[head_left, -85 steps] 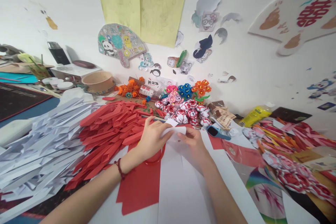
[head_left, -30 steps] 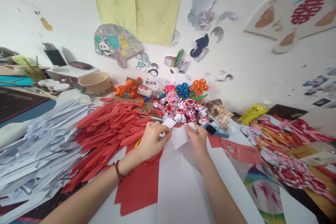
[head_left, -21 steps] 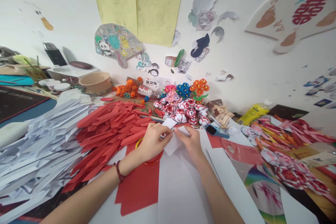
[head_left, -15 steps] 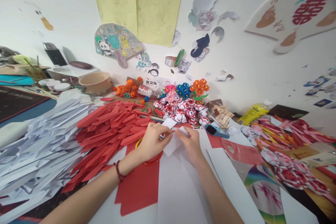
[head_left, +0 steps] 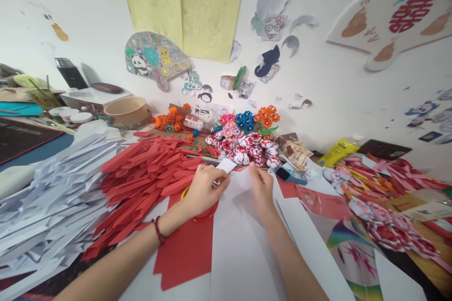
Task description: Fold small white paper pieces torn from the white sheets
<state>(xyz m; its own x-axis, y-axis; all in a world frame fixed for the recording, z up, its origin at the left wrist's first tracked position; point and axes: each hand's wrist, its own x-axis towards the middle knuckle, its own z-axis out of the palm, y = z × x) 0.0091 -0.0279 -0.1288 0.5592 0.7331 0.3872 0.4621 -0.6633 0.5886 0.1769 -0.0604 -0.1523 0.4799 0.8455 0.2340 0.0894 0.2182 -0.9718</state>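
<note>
My left hand (head_left: 205, 190), with a dark red cord at its wrist, has its fingers curled in a pinch. A small white paper strip (head_left: 226, 165) shows just beyond its fingertips. My right hand (head_left: 263, 190) is closed, thumb up, at the edge of a white paper piece (head_left: 242, 179) that lies between the two hands. That piece blends into the large white sheet (head_left: 243, 254) below. Under my left hand, partly hidden, are a red ring-shaped thing (head_left: 204, 216) and a yellow curved edge (head_left: 184, 192). Red paper (head_left: 183, 263) lies beneath them.
Piles of folded white strips (head_left: 52, 211) and red strips (head_left: 141, 183) lie at left. Red-and-white paper flowers (head_left: 247, 148) sit ahead, by a blue smartwatch (head_left: 290, 176). A yellow bottle (head_left: 339, 151) and more paper flowers (head_left: 395, 230) lie at right, below the wall.
My hands have moved apart, the right one shifting slightly right and turning thumb up. The white paper piece between them has changed its angle. The view has shifted slightly.
</note>
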